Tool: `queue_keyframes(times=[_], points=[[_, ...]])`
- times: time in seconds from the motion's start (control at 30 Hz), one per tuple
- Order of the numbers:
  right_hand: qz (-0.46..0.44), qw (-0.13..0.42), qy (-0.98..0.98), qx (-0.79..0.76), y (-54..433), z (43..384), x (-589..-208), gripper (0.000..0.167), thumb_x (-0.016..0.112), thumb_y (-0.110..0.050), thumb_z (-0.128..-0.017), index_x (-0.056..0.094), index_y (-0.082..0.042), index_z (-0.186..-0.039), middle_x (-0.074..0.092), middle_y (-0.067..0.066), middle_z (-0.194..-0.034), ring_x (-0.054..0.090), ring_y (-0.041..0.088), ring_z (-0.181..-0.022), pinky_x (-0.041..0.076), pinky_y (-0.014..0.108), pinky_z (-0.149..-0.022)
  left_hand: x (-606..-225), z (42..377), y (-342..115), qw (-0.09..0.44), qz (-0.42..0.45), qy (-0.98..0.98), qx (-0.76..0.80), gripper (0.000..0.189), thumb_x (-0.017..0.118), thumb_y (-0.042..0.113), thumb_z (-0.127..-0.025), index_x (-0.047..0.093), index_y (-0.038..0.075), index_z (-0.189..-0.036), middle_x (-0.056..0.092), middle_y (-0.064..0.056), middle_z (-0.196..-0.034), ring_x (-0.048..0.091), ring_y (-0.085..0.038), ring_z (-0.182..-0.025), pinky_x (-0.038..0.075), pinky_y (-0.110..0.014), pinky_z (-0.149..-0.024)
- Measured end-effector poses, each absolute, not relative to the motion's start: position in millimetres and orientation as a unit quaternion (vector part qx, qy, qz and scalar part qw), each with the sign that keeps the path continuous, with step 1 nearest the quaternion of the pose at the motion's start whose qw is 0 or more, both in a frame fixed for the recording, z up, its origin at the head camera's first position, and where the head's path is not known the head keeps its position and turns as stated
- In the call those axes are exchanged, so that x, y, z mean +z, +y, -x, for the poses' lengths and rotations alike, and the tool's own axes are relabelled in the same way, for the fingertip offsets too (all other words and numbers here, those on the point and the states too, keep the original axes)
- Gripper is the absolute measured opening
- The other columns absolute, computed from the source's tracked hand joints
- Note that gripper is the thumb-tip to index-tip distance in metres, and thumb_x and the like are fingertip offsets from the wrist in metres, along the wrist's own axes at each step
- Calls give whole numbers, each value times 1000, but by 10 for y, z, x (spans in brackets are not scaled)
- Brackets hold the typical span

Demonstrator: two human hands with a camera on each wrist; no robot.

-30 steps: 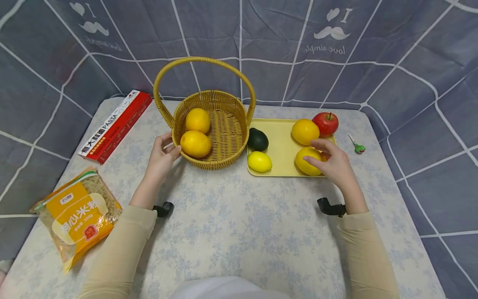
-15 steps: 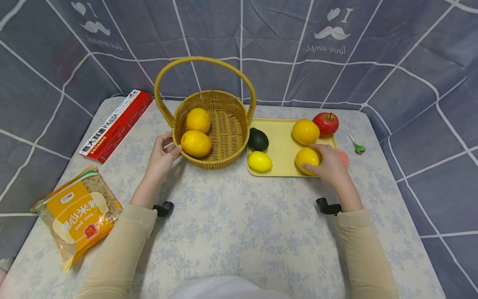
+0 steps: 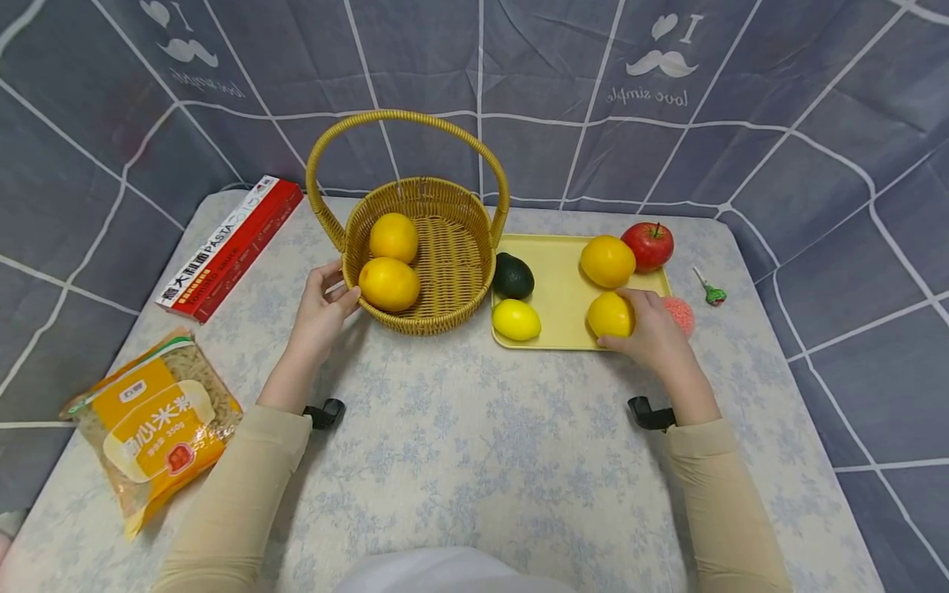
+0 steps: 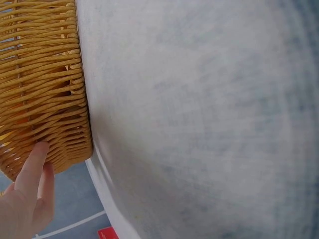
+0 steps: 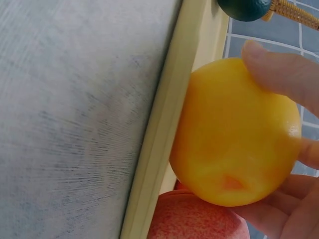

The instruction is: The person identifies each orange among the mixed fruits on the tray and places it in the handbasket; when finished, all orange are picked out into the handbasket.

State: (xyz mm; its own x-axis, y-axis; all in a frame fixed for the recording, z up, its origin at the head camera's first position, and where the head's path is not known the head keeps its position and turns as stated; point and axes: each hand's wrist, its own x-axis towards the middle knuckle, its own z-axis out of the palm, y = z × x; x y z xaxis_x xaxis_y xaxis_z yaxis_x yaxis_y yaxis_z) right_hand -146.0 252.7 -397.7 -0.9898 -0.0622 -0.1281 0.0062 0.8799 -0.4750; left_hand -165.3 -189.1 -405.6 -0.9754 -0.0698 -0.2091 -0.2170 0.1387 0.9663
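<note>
In the head view, a round yellow-orange fruit (image 3: 610,315) lies at the front of a pale yellow tray (image 3: 558,288). My right hand (image 3: 655,333) holds it, thumb at the near side and fingers around the far and right sides. The right wrist view shows the fruit (image 5: 234,132) in that grasp, close against the tray's rim. My left hand (image 3: 323,309) touches the outside of a wicker basket (image 3: 454,276) on its left. In the left wrist view, its fingertips rest on the woven wall. Two yellow-orange fruits (image 3: 389,284) lie inside the basket.
The tray also bears a dark green avocado (image 3: 512,276), a lemon (image 3: 516,319), another yellow-orange fruit (image 3: 607,261), a red apple (image 3: 648,246) and a pink round fruit (image 3: 679,315). A lollipop (image 3: 713,293) lies to its right. At left are a pasta box (image 3: 231,247) and a pasta bag (image 3: 159,428).
My right hand has moved slightly left and closed its fingers and thumb around the front yellow-orange fruit, and the pink fruit behind it has come into view. My left hand stays at the basket.
</note>
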Motion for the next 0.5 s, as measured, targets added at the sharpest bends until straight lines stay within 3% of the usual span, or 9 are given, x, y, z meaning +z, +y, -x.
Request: queue_keyframes(times=[0.5], points=[[32,26,961,-274,2504,1466,-3997,78,81,-18,-79,41,4,-142,45,28,-140,44,43,-123,39,62,-107,-4067,1660,-1893,59,95,750,652,61,46,13,-104,16,10,-156,23,-15,-159,34,-29,-145,42,-43,-114]])
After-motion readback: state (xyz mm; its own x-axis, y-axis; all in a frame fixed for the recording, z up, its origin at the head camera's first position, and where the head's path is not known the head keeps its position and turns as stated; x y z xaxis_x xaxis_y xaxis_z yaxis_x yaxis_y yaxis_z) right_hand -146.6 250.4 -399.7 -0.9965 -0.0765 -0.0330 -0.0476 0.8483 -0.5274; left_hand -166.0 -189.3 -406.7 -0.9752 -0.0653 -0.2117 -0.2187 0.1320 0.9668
